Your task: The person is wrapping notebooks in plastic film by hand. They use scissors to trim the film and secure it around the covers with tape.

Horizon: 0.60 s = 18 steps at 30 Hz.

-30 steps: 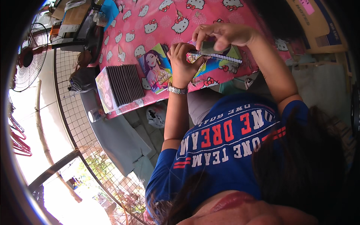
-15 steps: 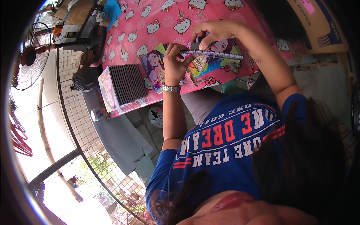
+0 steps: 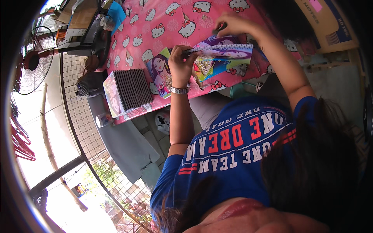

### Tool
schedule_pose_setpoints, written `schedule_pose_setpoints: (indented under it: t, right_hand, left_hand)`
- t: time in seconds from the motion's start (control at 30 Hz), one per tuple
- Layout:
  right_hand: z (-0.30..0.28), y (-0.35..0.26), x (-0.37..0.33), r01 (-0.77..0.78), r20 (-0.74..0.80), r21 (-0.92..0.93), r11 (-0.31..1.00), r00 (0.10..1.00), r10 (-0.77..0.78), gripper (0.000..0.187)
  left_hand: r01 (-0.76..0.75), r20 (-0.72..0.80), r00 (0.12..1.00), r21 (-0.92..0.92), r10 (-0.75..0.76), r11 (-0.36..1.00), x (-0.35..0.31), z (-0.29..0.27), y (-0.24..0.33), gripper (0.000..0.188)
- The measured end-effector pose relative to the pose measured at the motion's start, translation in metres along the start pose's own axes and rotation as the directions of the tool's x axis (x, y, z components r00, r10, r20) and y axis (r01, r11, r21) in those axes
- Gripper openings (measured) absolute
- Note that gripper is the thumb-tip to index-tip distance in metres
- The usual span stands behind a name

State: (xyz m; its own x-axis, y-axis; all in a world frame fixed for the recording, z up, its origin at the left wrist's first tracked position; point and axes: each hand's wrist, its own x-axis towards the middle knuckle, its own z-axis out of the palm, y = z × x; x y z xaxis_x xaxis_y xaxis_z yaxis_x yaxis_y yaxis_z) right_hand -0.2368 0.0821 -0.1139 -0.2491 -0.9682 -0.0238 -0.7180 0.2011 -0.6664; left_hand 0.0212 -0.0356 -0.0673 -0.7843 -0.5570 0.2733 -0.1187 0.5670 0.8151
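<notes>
My left hand (image 3: 181, 64) is closed on the left end of a spiral notebook (image 3: 227, 53), which has a purple-haired cartoon figure on its cover. The notebook is tilted, its coil running along the top edge. Beyond that coil and apart from it, my right hand (image 3: 236, 25) is raised, its fingers curled round a small dark object (image 3: 221, 28) whose kind I cannot make out. Under the held notebook lie brightly coloured covers (image 3: 208, 69), partly hidden. Another illustrated cover (image 3: 160, 65) lies just left of my left hand.
A stack of spiral notebooks (image 3: 134, 88) stands at the left front of the pink cat-print tablecloth (image 3: 167, 37). At the far right is a cardboard box (image 3: 330, 27). A fan (image 3: 37, 60) and a wire grid (image 3: 77, 101) are on the left. A blue item (image 3: 116, 14) sits far left.
My right hand has lifted off the coil and moved up and right with the dark object. The notebook has tipped, so more of its cover shows. My left hand keeps its hold.
</notes>
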Motion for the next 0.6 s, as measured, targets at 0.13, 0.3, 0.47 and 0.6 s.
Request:
schedule_pose_setpoints:
  t: [0.13, 0.3, 0.47, 0.6]
  right_hand:
    - [0.016, 0.08, -0.047, 0.001, -0.511, -0.051, 0.999, 0.859, -0.027, 0.07]
    - [0.069, 0.036, -0.152, -0.359, -0.464, -0.422, 0.832, 0.874, 0.142, 0.067]
    - [0.071, 0.017, -0.178, -0.278, -0.517, -0.113, 0.954, 0.836, 0.183, 0.058]
    - [0.056, -0.064, -0.139, 0.169, -0.535, 0.178, 0.969, 0.843, -0.049, 0.053]
  left_hand:
    - [0.076, -0.109, 0.988, -0.289, -0.112, 0.954, -0.005, 0.005, -0.008, 0.016]
    - [0.151, -0.225, 0.941, -0.394, -0.254, 0.907, -0.027, 0.004, -0.011, 0.014]
    - [0.087, -0.259, 0.94, -0.454, -0.224, 0.887, -0.023, 0.014, -0.014, 0.014]
    - [-0.03, -0.32, 0.944, -0.317, -0.078, 0.948, -0.019, 0.02, -0.016, 0.016]
